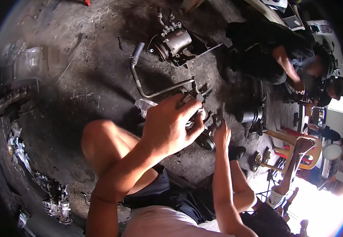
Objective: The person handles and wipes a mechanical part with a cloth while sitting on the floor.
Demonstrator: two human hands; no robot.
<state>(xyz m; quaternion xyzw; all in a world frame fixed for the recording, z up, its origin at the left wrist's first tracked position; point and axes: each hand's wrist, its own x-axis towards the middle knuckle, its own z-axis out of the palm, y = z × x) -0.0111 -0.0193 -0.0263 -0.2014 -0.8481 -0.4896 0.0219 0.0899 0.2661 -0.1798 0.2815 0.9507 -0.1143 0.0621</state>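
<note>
My left hand [175, 126] is closed around the top of a metal engine part [195, 96], with fingers curled over it; the grip hides much of it. A toothed dark pulley [205, 142] shows just below and right of that hand. My right hand [222, 135], lower and further right, is closed on a slim dark metal tool [220, 116]. A bent metal pipe [146, 91] with a hose end lies behind the part, and a crumpled plastic piece [143, 106] lies beside it.
A compressor on a bracket [177, 43] lies ahead on the stained floor. Co-workers [258, 51] crouch at right, near a dark engine assembly [250, 112]. A plastic chair [309, 154] stands right. Metal parts [61, 205] and foil-like scrap [17, 144] lie left.
</note>
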